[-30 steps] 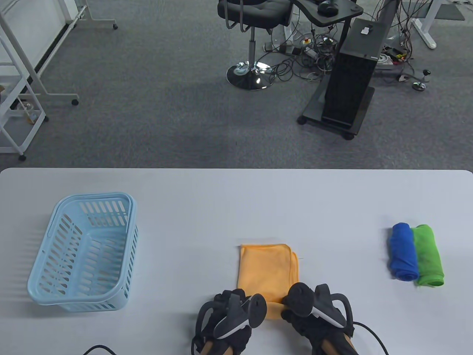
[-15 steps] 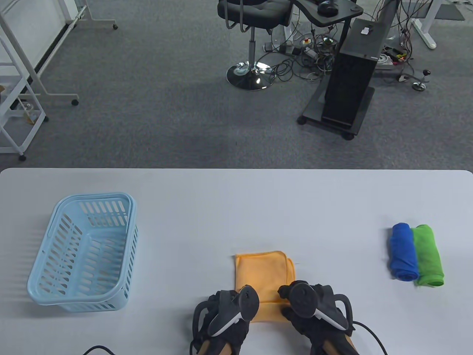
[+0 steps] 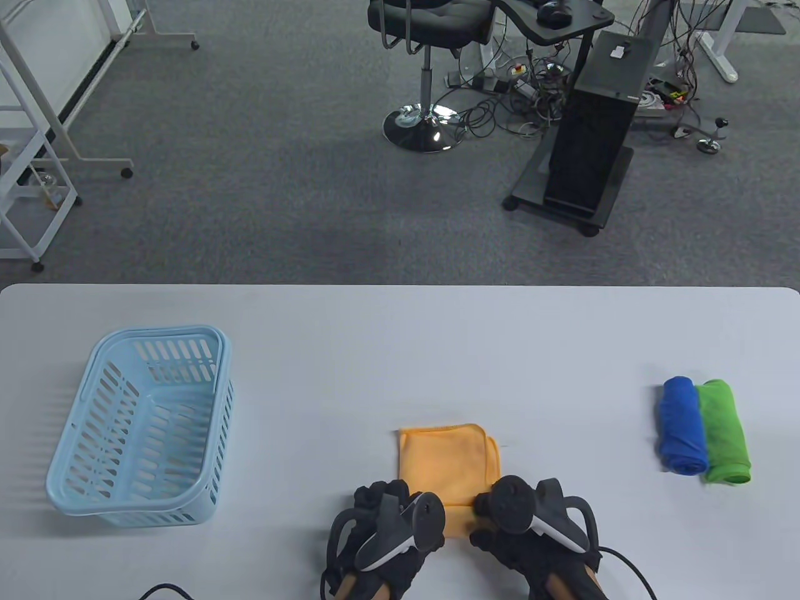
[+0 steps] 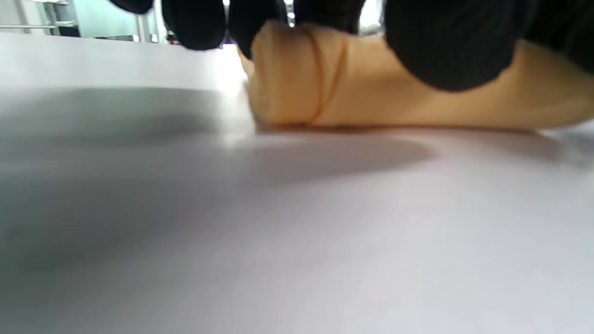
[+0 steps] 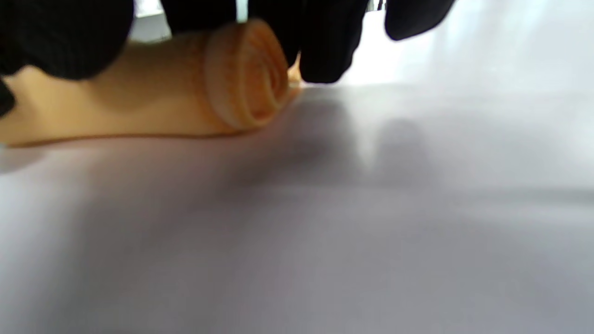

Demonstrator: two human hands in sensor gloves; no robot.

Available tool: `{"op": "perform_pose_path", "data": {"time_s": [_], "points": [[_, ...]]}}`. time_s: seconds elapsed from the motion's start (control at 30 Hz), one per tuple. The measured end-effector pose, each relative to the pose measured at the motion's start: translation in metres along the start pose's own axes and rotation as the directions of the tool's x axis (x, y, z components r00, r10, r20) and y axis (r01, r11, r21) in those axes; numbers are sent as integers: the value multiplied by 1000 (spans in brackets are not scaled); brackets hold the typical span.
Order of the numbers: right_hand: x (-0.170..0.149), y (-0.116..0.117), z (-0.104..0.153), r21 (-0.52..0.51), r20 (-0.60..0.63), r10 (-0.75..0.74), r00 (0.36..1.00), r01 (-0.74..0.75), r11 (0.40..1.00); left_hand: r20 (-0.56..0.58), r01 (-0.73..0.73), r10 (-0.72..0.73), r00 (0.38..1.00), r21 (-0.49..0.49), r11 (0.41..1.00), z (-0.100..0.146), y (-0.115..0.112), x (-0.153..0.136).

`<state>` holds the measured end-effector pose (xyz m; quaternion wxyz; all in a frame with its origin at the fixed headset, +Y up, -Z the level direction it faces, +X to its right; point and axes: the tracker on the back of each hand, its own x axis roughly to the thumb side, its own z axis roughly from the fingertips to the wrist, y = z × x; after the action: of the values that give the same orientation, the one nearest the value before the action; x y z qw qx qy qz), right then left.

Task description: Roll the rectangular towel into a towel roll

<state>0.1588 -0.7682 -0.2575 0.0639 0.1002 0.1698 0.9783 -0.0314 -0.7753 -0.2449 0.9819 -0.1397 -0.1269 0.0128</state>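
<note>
An orange towel [image 3: 445, 461] lies on the white table [image 3: 375, 350] near the front edge, its near end rolled up. My left hand [image 3: 390, 506] grips the roll's left end and my right hand [image 3: 490, 509] grips its right end. In the left wrist view the rolled end [image 4: 297, 79] sits under my fingers [image 4: 441, 41]. In the right wrist view the spiral end of the roll [image 5: 253, 74] shows under my fingers [image 5: 325, 41]. The flat part of the towel stretches away from the hands.
A light blue plastic basket [image 3: 144, 425] stands at the left of the table. A blue towel roll [image 3: 681, 425] and a green towel roll [image 3: 724, 431] lie side by side at the right. An office chair [image 3: 431, 37] and a black stand [image 3: 594, 125] are on the floor beyond.
Both hands pulled the towel toward the front edge, then rolled its near end forward; the flat part is shorter than a second ago.
</note>
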Motion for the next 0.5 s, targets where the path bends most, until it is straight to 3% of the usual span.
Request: {"op": "perform_pose_path", "data": {"time_s": [0.07,0.13,0.3,0.5], "points": [[1,3,-2,49,-7,40,999,-40,998,-6,82,-82,997,-18,997,-1,-2,4],[3,3,-1,17,-24,60,998,-60,998,-7,96,-96,995,13,995,0,-1,5],[1,0,-1,-50,3,12,1000,-12,999,-32,0,2,999,47,999,1,3,-1],[-3,-2,-2,-11,20,-43,999,43,999,-36,-87,90,995,76,993,2,7,-10]]}}
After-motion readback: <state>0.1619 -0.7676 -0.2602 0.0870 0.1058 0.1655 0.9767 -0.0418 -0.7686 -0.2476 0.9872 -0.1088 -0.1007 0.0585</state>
